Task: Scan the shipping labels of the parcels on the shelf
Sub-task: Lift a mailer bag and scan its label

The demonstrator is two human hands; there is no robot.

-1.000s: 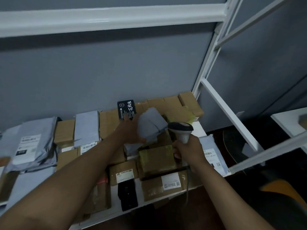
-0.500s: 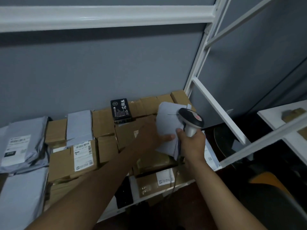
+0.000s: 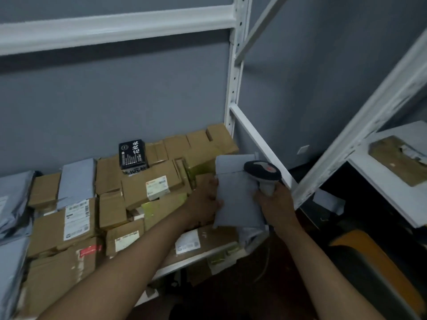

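My left hand (image 3: 205,199) grips the left edge of a flat grey mailer parcel (image 3: 235,192) and holds it upright at the right end of the shelf. Its plain side faces me, with no label showing. My right hand (image 3: 275,199) grips the handle of a barcode scanner (image 3: 262,173), whose dark head sits just right of the parcel's top. The shelf (image 3: 208,256) is packed with brown cardboard boxes (image 3: 147,181), several carrying white shipping labels (image 3: 157,187), and a black box (image 3: 132,154) with white characters stands at the back.
Grey poly bags (image 3: 11,204) lie at the shelf's left end. White rack uprights and a diagonal brace (image 3: 258,144) stand close to the right of my hands. A second white shelf (image 3: 392,197) with a brown parcel (image 3: 402,158) sits at the far right. A yellow object (image 3: 369,269) lies below.
My left hand carried the grey parcel from the middle of the pile to the right end and turned it upright. The scanner hand rose and came beside it. My view shifted right.
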